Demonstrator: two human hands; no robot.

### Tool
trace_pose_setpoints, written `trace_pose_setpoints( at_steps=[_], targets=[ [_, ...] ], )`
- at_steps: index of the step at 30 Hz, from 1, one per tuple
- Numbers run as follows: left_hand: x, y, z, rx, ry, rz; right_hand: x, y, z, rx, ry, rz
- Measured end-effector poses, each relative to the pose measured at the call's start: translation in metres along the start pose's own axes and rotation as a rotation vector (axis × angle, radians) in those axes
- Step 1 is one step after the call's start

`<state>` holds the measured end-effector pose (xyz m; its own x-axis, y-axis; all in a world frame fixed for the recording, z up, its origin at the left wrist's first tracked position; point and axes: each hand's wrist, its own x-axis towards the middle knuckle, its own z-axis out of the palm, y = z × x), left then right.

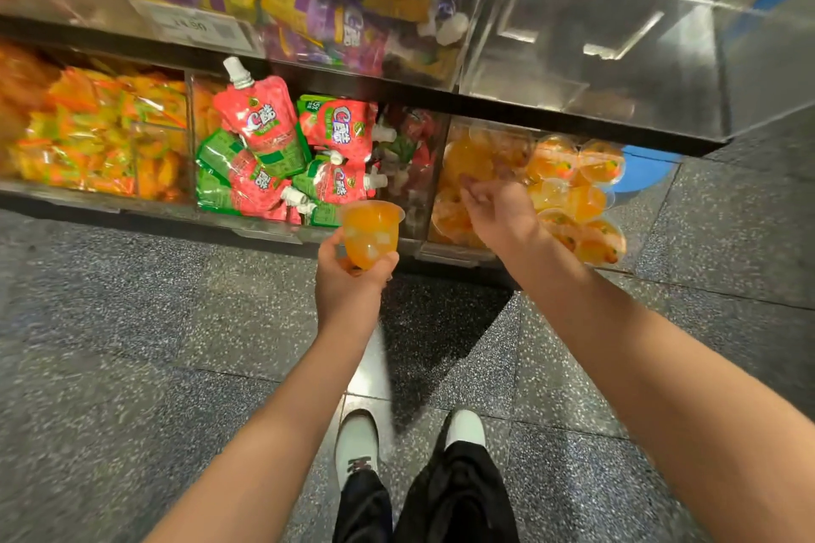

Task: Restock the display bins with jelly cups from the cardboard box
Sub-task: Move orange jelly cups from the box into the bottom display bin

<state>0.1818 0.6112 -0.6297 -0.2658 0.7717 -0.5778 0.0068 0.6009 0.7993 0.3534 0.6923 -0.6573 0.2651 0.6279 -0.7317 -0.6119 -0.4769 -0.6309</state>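
In front of the low clear-plastic display bin (445,254), the left hand (348,282) grips a small translucent orange jelly cup (371,234) from below, fingers wrapped round its rounded base; pale cubes show inside, and its wide rim tilts towards the shelves. The right hand (496,207) hovers over the bin's heap of matching orange jelly cups (573,194), fingers loosely spread and holding nothing. Just left, a neighbouring compartment holds red-and-green spouted pouches (273,154).
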Motion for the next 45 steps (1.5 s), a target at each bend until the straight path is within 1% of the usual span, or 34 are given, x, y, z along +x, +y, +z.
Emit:
trace_pose_setpoints(
  at_steps=[1,2,3,7,14,18,19,21,22,24,26,28,30,33,34,35,36,37,39,40,42,45],
  targets=[
    [0.001,0.001,0.001,0.000,-0.001,0.003,-0.001,-0.003,0.006,0.137,-0.019,0.019],
    [0.001,0.002,0.001,0.004,-0.004,0.011,0.003,-0.009,0.009,0.215,-0.017,0.021],
    [0.002,0.003,0.001,0.007,-0.005,0.019,0.004,-0.012,0.014,0.243,-0.017,0.027],
    [0.003,0.003,0.003,-0.013,-0.035,0.010,0.014,-0.019,0.015,0.059,0.006,0.030],
    [0.002,0.006,0.012,-0.172,-0.113,-0.099,0.015,-0.030,0.010,-0.046,-0.061,0.033],
    [0.000,0.008,0.023,-0.217,-0.105,-0.143,0.014,-0.037,0.010,-0.264,-0.031,0.005],
    [0.001,0.008,0.025,-0.231,-0.106,-0.162,0.013,-0.036,0.009,-0.276,-0.032,0.000],
    [-0.001,0.011,0.030,-0.267,-0.123,-0.209,0.002,-0.028,0.002,-0.189,-0.033,-0.005],
    [-0.003,0.013,0.031,-0.293,-0.138,-0.229,-0.009,-0.023,-0.003,-0.190,-0.042,-0.010],
    [-0.010,0.021,0.035,-0.314,-0.181,-0.240,-0.033,-0.011,-0.014,-0.295,-0.102,0.011],
    [-0.018,0.028,0.043,-0.294,-0.190,-0.209,-0.057,-0.002,-0.028,-0.405,-0.248,0.053],
    [-0.028,0.033,0.051,-0.212,-0.183,-0.146,-0.077,0.000,-0.036,-0.434,-0.387,0.137],
    [-0.034,0.034,0.059,-0.090,-0.237,-0.088,-0.083,0.000,-0.042,-0.331,-0.399,0.176],
    [-0.037,0.038,0.068,0.070,-0.361,-0.024,-0.079,-0.010,-0.048,-0.128,-0.391,0.164],
    [-0.034,0.042,0.073,0.139,-0.339,0.001,-0.073,-0.014,-0.051,-0.076,-0.387,0.162],
    [-0.030,0.047,0.077,0.192,-0.282,0.004,-0.067,-0.018,-0.052,-0.037,-0.354,0.163],
    [-0.026,0.053,0.081,0.177,-0.197,-0.033,-0.060,-0.023,-0.054,-0.008,-0.292,0.169],
    [-0.022,0.060,0.083,0.107,-0.108,-0.080,-0.052,-0.027,-0.053,0.016,-0.219,0.179],
    [-0.012,0.066,0.085,-0.091,0.049,-0.168,-0.037,-0.036,-0.047,0.024,-0.080,0.191],
    [-0.006,0.064,0.085,-0.168,0.097,-0.170,-0.029,-0.041,-0.043,0.028,-0.023,0.199],
    [0.002,0.059,0.087,-0.272,0.124,-0.142,-0.015,-0.050,-0.033,0.100,0.055,0.217],
    [0.005,0.050,0.088,-0.371,0.136,-0.101,-0.002,-0.057,-0.025,0.485,0.043,0.250]
  ],
)
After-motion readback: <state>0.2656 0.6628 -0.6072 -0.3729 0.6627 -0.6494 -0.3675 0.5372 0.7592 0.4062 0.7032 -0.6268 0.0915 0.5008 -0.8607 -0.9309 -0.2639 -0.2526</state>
